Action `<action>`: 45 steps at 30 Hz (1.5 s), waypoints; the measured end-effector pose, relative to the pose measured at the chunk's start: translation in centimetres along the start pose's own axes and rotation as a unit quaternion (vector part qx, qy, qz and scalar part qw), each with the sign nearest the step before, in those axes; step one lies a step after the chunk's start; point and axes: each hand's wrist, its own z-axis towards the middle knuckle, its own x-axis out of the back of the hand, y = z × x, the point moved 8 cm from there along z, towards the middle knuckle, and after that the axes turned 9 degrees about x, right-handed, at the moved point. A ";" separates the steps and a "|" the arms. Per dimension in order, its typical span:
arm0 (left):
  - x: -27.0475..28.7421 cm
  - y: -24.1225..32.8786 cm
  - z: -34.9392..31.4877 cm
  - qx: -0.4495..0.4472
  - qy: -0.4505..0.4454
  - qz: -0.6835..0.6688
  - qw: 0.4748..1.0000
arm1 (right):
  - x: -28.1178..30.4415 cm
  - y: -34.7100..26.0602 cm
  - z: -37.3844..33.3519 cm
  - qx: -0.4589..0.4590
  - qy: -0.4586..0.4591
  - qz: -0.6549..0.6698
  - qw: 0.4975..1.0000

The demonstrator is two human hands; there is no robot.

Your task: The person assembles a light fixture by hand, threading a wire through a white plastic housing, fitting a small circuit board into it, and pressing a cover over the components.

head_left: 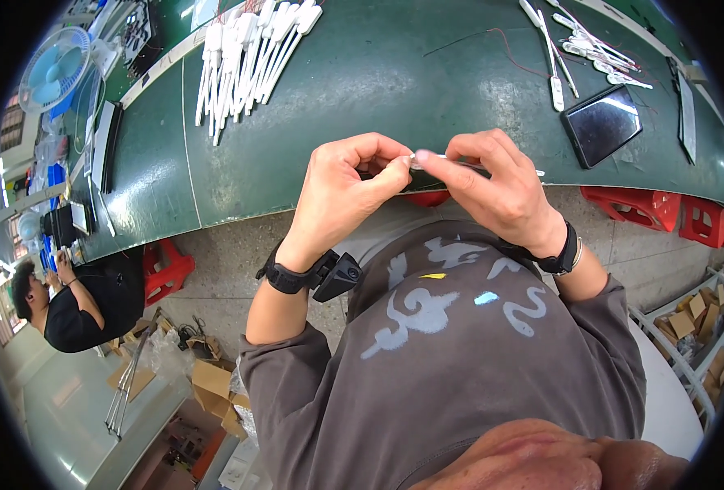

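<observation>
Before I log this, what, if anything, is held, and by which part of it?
A thin white stick: the right hand grips it along its middle; the left hand pinches at its left end, exact contact hidden.

A slim white stick [416,162], mostly hidden, lies crosswise in the fingers [453,174].

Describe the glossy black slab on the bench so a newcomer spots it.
Find the long green bench and go right, past the person's right hand. Just nearer the person than the scattered white sticks is the glossy black slab. Unlike those thin pale sticks, it is broad, dark and shiny, with a four-cornered outline.
</observation>
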 end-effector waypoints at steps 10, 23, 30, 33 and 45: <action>0.3 0.6 0.3 -0.016 0.051 0.050 0.997 | 0.1 2.9 -0.5 -0.188 -0.016 0.149 0.971; -0.8 3.4 -1.2 -0.171 0.123 0.216 0.953 | -1.0 3.0 -0.9 -0.255 -0.024 0.231 0.939; -1.1 3.1 -1.2 -0.170 0.116 0.212 0.955 | -0.9 2.8 -1.1 -0.253 -0.013 0.220 0.942; -1.1 3.0 -1.3 -0.182 0.124 0.218 0.951 | -1.1 3.0 -1.4 -0.268 -0.012 0.241 0.933; -1.5 3.3 -1.9 -0.254 0.144 0.202 0.935 | -1.8 3.2 -1.9 -0.336 -0.027 0.305 0.891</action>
